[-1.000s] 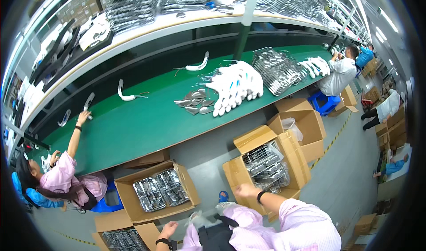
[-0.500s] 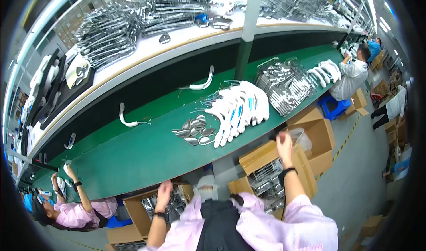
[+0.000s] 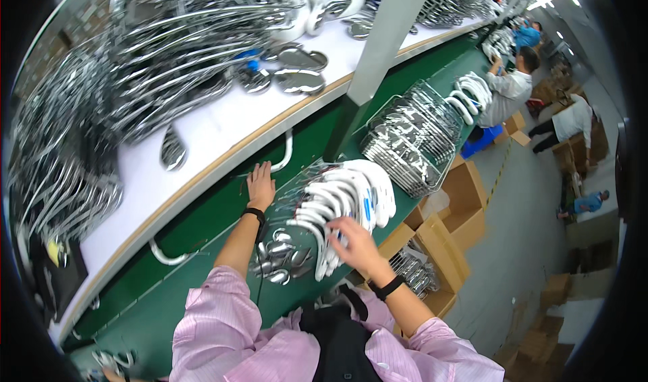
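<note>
My left hand [image 3: 261, 185] reaches over the green bench, fingers stretched out, beside the thin end of a curved white tube-like part [image 3: 289, 151]. Whether its fingertips touch that part I cannot tell. My right hand [image 3: 356, 245] is over the near side of a row of curved white parts [image 3: 371, 179], its thumb and fingers apart. These parts lie overlapped, with thin wire-like ends toward the left and blue marks on some. Several shiny, teardrop-shaped metal pieces [image 3: 278, 257] lie on the bench between my forearms.
A raised white shelf [image 3: 223, 115] carries heaps of shiny metal parts [image 3: 189, 51]; a post [image 3: 368, 64] rises at its edge. Another curved white part [image 3: 165, 255] lies left. Stacked metal parts [image 3: 412, 139] lie beyond the row. Cardboard boxes [image 3: 442, 247] stand right; a co-worker [image 3: 509, 88] sits farther along.
Both hands have come up from beside the boxes below the bench edge. My left now reaches across the bench, my right over the white parts. The view has shifted closer to the shelf.
</note>
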The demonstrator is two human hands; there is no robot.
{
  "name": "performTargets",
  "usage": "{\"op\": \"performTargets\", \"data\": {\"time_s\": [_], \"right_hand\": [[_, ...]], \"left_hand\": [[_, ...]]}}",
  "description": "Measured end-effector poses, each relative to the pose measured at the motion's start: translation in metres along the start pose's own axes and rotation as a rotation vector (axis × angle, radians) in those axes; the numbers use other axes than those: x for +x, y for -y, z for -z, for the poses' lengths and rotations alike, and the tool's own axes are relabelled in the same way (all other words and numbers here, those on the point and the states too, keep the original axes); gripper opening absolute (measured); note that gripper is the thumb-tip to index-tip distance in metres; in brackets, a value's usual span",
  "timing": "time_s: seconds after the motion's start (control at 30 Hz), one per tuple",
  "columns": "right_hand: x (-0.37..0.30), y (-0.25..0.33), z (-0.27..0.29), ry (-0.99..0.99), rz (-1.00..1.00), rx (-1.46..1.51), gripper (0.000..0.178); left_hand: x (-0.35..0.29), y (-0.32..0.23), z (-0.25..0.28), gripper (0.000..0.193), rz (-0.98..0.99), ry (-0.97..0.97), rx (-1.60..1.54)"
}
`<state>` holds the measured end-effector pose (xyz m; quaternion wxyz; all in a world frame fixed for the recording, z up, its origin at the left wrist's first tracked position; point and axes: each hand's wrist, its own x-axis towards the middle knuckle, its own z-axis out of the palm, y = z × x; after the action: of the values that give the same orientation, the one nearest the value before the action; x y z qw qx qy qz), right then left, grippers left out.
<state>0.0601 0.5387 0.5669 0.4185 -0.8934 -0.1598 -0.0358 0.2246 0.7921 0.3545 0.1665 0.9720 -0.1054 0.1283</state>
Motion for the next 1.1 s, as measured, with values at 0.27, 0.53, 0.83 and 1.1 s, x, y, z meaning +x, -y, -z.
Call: {"op": "performTargets", "data": {"time_s": [0.27,0.53,0.83,1.1], "right_hand": [[0.047,-0.026,-0.009,0.017,0.037,-0.058,0.031],[0.105,0.0,0.014,0.043,0.276,-0.197,0.078],[0.058,0.012,0.003,0.187,-0.2,-0.017,0.044],[0.03,-0.033,-0.017,-0.086,-0.449,-0.506,0.036]], "left_hand": [[0.062,-0.01,0.022,0.034,0.144,0.345,-0.242],[-0.005,-0.074,0.262,0.033,0.29,0.718,-1.051],[-0.112,0.01,0.223,0.046,0.753,-0.006,-0.929],[-0.235,0.21,0.101,0.109,1.616,-0.214,-0.191]]}}
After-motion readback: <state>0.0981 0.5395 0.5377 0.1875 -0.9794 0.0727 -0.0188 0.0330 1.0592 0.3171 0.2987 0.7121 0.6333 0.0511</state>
